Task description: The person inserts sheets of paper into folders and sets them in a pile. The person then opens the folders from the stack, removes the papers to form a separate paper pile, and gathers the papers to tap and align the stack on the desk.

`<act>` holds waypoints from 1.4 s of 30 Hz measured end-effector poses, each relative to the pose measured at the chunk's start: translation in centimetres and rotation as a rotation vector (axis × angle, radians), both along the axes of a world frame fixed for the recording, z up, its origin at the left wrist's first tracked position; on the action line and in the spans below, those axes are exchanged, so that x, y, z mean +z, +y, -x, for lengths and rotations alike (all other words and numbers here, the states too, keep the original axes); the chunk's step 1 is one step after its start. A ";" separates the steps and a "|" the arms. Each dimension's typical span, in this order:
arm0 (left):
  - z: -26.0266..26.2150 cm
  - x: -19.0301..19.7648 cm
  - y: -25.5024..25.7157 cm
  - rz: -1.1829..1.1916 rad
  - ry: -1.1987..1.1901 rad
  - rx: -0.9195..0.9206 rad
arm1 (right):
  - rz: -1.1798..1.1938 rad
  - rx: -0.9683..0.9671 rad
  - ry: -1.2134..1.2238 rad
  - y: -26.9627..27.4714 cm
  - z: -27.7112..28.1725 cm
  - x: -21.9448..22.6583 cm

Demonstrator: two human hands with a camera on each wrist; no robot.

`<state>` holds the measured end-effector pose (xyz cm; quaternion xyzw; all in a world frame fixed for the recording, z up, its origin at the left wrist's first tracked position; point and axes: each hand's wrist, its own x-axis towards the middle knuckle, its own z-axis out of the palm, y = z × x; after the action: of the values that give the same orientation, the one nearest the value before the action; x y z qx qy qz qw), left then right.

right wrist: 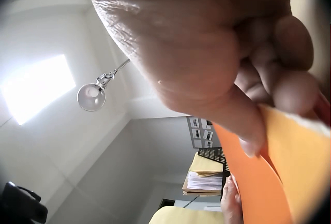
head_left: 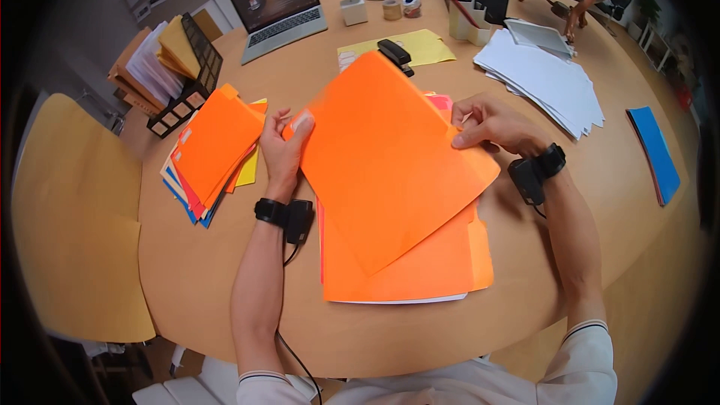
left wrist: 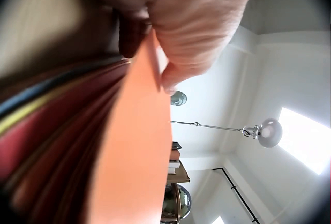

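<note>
An orange folder [head_left: 390, 157] is held tilted above a pile of orange and pink folders [head_left: 420, 274] in the head view. The left hand [head_left: 283, 151] pinches its left corner, thumb on top; in the left wrist view the thumb and fingers of that hand [left wrist: 181, 22] grip the orange sheet [left wrist: 137, 131]. At the upper right edge the right hand [head_left: 499, 126] pinches the folder between thumb and curled fingers. The right wrist view shows the right hand's [right wrist: 207, 53] thumb against the orange folder [right wrist: 253, 177]. Most of the lower pile is covered.
To the left lies a fanned stack of coloured folders [head_left: 217, 146], near a black file rack [head_left: 180, 109]. A laptop [head_left: 281, 15], a black stapler [head_left: 395, 55] and a yellow folder [head_left: 431, 45] are at the back. White papers [head_left: 540, 79] and a blue item [head_left: 654, 154] lie right.
</note>
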<state>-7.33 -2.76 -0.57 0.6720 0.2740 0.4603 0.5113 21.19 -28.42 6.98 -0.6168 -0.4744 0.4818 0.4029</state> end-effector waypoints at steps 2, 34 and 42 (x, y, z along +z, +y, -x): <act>0.1 0.1 0.1 0.041 -0.098 0.029 | -0.001 -0.069 -0.019 0.3 -0.1 -0.6; 18.5 1.3 13.2 0.000 0.046 0.503 | -0.449 -0.746 0.013 3.2 -0.2 -7.9; 18.0 3.0 11.9 -0.451 1.085 1.039 | -0.451 -0.620 0.043 3.1 -0.4 -7.8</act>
<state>-25.32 9.16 2.48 0.6761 0.6649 0.2922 -0.1240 21.57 -25.36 -0.79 -0.6165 -0.3509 0.2333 0.6651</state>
